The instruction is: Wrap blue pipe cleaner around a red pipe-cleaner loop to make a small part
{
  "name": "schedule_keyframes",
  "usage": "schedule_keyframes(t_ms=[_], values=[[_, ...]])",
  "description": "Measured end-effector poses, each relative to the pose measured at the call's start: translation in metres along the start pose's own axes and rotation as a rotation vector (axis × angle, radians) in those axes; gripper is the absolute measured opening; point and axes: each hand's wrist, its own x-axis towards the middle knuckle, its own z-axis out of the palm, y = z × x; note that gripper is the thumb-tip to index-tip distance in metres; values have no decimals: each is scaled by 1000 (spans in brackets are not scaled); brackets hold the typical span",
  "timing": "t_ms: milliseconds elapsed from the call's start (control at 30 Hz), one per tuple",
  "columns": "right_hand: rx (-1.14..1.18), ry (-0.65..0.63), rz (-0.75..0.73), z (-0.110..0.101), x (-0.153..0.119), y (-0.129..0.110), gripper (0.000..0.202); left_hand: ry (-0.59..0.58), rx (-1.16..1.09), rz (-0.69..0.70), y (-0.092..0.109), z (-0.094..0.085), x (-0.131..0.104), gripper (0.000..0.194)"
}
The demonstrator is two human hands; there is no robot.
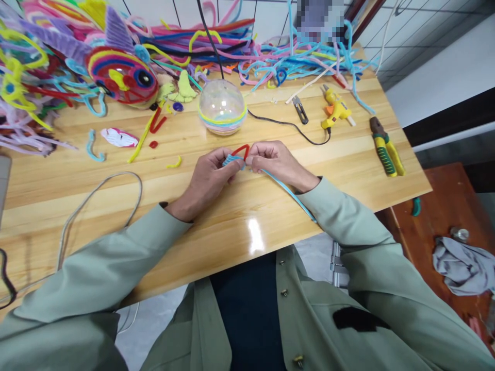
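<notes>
My left hand [211, 178] pinches a small piece of light blue pipe cleaner rows [231, 161] over the front of the wooden table. A bent red pipe cleaner [242, 149] rises from this piece in a peak between my hands. With thumb and fingertips closed, my right hand [276, 161] grips a light blue pipe cleaner [288, 190]; its long tail slants down toward my right sleeve. Just beyond both hands sits a clear ball [222, 100] with yellow, blue and pink bands round its lower half. My fingers hide how the red and blue strands join.
A yellow glue gun [335, 109], thread snips [300, 110] and green-yellow pliers [386, 149] lie at the right. A decorated fish-like ball [121, 77] stands back left, near heaped pipe cleaners [232, 44]. A grey cable [73, 221] loops at the left; yellow scraps [176, 163] lie closer.
</notes>
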Motion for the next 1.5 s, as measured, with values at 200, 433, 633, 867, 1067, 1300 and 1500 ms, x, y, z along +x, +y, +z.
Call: schedule_keyframes(t_ms=[200, 433, 633, 867, 1067, 1300, 1500], values=[[43, 12, -20, 0, -1, -1, 33, 23, -25, -3, -1, 0, -1, 34], [35, 50, 1, 1, -2, 0, 30, 17, -11, 20, 6, 2, -3, 31], [37, 35, -6, 1, -2, 3, 33, 24, 0, 13, 4, 1, -2, 33], [25, 25, -18, 2, -2, 3, 27, 18, 9, 2, 2, 0, -2, 33], [23, 32, -14, 3, -3, 5, 29, 31, 17, 20, 1, 1, -2, 29], [56, -2, 25, 1, -4, -3, 36, 53, 18, 3, -1, 0, -2, 28], [75, -17, 35, -4, -3, -2, 38, 44, -106, -72, 0, 1, 0, 19]])
